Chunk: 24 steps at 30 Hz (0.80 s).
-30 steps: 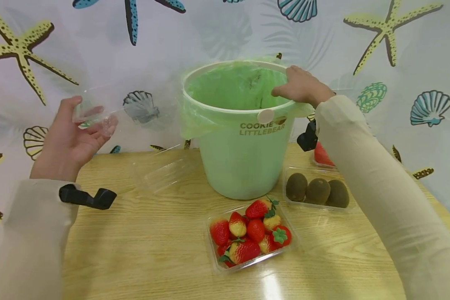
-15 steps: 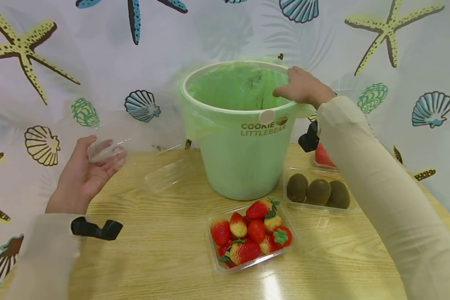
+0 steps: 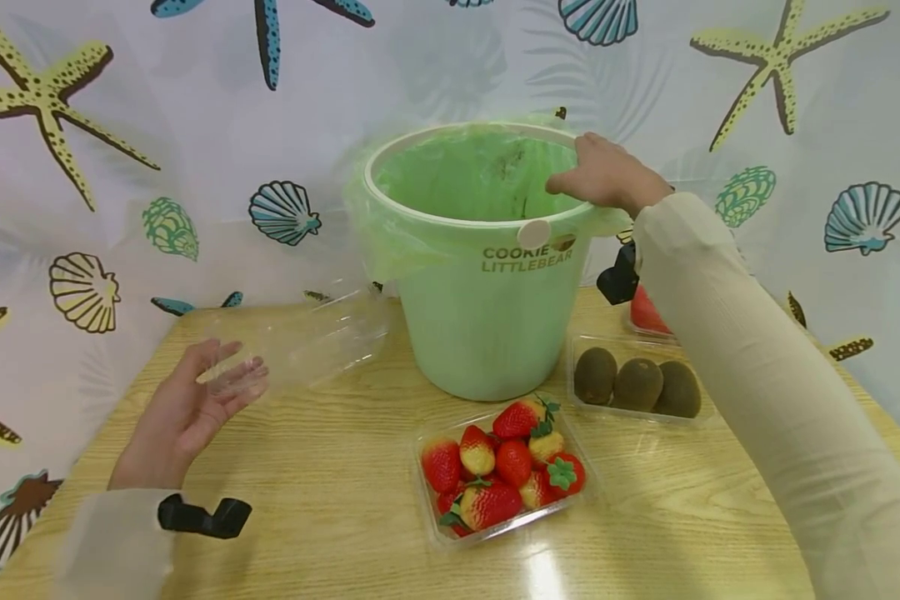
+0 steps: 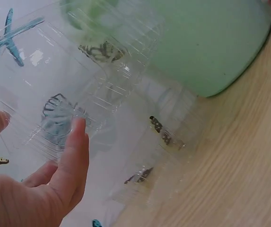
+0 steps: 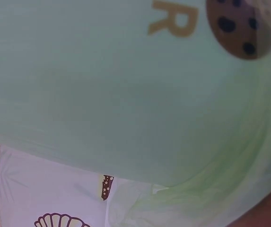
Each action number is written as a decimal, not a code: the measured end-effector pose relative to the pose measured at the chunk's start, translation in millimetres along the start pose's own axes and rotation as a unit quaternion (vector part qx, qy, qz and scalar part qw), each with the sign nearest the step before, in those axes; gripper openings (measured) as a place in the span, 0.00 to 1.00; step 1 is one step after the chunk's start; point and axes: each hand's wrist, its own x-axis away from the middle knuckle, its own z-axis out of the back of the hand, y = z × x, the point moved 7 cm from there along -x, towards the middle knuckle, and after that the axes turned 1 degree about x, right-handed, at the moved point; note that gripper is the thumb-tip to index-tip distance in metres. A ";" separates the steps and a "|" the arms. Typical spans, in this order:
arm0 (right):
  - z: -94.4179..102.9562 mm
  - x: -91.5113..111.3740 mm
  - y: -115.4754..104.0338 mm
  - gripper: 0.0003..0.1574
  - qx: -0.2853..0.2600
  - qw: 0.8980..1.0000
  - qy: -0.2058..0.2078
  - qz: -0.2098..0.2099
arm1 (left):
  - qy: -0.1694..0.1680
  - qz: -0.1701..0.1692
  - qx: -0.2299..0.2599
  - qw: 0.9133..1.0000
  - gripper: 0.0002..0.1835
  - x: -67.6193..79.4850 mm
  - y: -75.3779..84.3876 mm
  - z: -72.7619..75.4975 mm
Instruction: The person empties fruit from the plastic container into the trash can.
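Observation:
My left hand (image 3: 198,408) holds a clear plastic box (image 4: 64,90) between thumb and fingers, low over the left part of the table. In the left wrist view the box's ribbed walls show, and the fingertips press its edge. Behind it another clear plastic container (image 3: 345,333) lies on the table, overlapped by the held one in the head view. My right hand (image 3: 607,171) grips the right rim of the light green trash bin (image 3: 487,308), thumb over the opening, other fingertips hidden. A thin green bag (image 3: 457,171) lines the bin and hangs over its rim.
In front of the bin sits a clear tray of strawberries (image 3: 498,467). To its right is a tray of kiwis (image 3: 636,383), with a red item (image 3: 647,312) behind, partly hidden by the right sleeve. A patterned cloth (image 3: 450,50) hangs behind the wooden table (image 3: 307,500).
My left hand has come down and slightly right with the clear plastic box, from in front of the cloth to low over the table. The right hand stays on the bin's rim.

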 end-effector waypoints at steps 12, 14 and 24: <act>1.3 0.1 2.3 0.46 -0.015 1.000 0.008 0.004 | 0.029 0.034 -0.007 0.999 0.10 9.1 -39.6 14.5; 1.3 -0.1 2.6 0.49 -0.009 1.000 0.004 0.001 | 0.031 0.040 -0.019 0.999 0.09 8.7 -45.1 16.2; 0.5 -0.6 2.0 0.50 -0.011 1.000 0.005 0.004 | 0.050 0.058 -0.070 0.995 0.08 5.5 -65.7 25.5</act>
